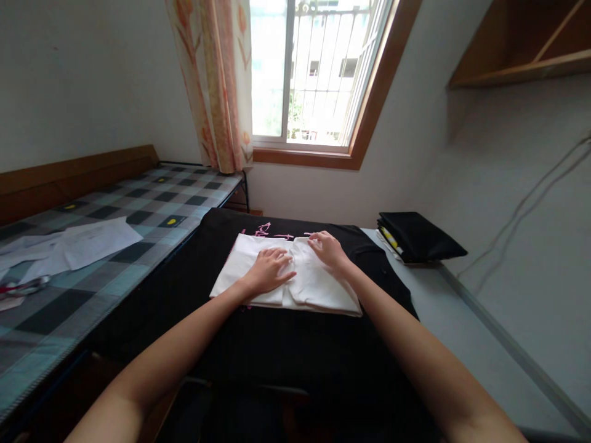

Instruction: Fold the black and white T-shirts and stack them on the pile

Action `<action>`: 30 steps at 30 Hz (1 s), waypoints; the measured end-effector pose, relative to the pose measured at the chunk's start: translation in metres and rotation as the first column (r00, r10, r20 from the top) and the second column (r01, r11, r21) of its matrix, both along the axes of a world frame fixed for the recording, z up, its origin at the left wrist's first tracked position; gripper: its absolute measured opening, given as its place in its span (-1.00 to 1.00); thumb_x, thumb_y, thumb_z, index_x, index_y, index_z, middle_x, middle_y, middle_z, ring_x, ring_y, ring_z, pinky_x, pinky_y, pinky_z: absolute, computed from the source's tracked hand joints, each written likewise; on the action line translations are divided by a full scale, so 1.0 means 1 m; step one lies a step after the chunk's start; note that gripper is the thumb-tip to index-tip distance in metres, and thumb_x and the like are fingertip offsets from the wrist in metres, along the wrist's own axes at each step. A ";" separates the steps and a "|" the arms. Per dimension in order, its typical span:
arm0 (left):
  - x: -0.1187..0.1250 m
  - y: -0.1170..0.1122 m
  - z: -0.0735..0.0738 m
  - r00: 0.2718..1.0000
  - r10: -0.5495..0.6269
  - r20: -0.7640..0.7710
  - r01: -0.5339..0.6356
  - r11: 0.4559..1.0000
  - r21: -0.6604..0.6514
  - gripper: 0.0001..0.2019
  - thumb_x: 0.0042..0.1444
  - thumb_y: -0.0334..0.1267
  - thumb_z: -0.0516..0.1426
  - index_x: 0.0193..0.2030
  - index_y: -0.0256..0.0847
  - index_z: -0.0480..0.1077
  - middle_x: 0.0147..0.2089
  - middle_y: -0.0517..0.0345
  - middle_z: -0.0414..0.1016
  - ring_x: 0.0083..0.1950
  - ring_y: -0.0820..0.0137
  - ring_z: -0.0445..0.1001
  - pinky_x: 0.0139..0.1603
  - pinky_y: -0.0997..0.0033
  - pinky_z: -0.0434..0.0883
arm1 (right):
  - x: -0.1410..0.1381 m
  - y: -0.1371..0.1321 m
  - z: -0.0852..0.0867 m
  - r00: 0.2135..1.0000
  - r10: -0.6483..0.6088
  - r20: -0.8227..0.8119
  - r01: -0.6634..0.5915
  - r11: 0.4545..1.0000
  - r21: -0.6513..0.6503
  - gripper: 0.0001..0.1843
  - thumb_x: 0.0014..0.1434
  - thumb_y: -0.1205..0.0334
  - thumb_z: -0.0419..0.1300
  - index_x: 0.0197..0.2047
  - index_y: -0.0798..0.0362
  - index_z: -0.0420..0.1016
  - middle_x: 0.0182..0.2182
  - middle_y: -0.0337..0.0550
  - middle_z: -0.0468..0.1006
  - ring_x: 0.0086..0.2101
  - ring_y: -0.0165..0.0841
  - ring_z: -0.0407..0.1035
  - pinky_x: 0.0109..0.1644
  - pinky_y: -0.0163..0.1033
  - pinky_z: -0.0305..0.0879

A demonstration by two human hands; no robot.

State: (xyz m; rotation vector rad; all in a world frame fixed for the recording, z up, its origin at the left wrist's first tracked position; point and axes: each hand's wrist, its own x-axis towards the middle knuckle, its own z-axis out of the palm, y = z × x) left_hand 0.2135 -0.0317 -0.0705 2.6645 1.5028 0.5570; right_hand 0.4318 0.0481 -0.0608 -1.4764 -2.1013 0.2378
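Observation:
A folded white garment [323, 286] lies on a black cloth with pink lettering [277, 344]. Its two halves come together near the middle along a slightly rumpled line. My left hand [270, 271] rests flat on the left half, fingers spread and pointing right towards that line. At the far edge of the right half is my right hand [329, 249], its fingers loosely bent and touching the fabric, thumb a little apart. How firmly those fingertips touch the cloth cannot be made out.
On the right, a black folder-like case [420, 237] sits over papers on the pale tabletop [443, 314]. To the left is a bed with a checked cover [152, 258], holding loose papers [87, 243]. A curtain [221, 86] hangs beside the barred window [323, 80]. A wooden shelf [521, 74] juts out upper right.

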 end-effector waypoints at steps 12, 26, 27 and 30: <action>0.021 -0.030 0.016 0.868 -0.497 -0.014 0.497 0.867 0.016 -0.66 0.13 -0.08 0.20 0.03 -0.12 0.46 0.01 0.01 0.42 -0.04 0.28 0.38 0.10 0.26 0.28 | 0.076 -0.027 -0.012 0.990 -0.112 0.091 0.119 0.990 -0.072 -0.75 0.14 0.16 0.20 -0.12 0.06 0.51 -0.25 -0.12 0.41 -0.39 -0.41 0.38 -0.19 -0.29 0.30; 0.025 -0.034 0.018 0.801 -0.552 -0.233 0.585 0.804 0.104 -0.84 0.31 -0.27 0.03 -0.17 -0.20 0.43 -0.19 0.05 0.45 -0.19 0.35 0.41 -0.14 0.35 0.33 | 0.007 0.023 -0.006 0.949 -0.086 0.303 0.132 0.982 -0.134 -0.59 0.35 0.05 -0.06 0.10 -0.04 0.47 0.01 0.03 0.50 0.00 -0.13 0.36 0.01 -0.10 0.20; 0.026 -0.034 0.019 0.799 -0.549 -0.245 0.585 0.804 0.104 -0.83 0.32 -0.26 0.02 -0.18 -0.20 0.43 -0.20 0.05 0.45 -0.20 0.35 0.41 -0.15 0.34 0.33 | 0.003 0.024 -0.008 0.945 -0.104 0.310 0.149 0.981 -0.127 -0.60 0.36 0.04 -0.07 0.07 -0.04 0.48 0.00 0.04 0.49 0.00 -0.13 0.36 0.01 -0.09 0.20; 0.028 -0.036 0.020 0.792 -0.543 -0.279 0.587 0.803 0.105 -0.83 0.31 -0.28 0.03 -0.25 -0.21 0.42 -0.23 0.05 0.44 -0.24 0.35 0.39 -0.22 0.33 0.33 | -0.004 0.024 -0.014 0.936 -0.132 0.327 0.168 0.982 -0.085 -0.61 0.37 0.07 -0.09 0.05 0.00 0.46 -0.01 0.05 0.48 0.00 -0.13 0.34 0.02 -0.07 0.17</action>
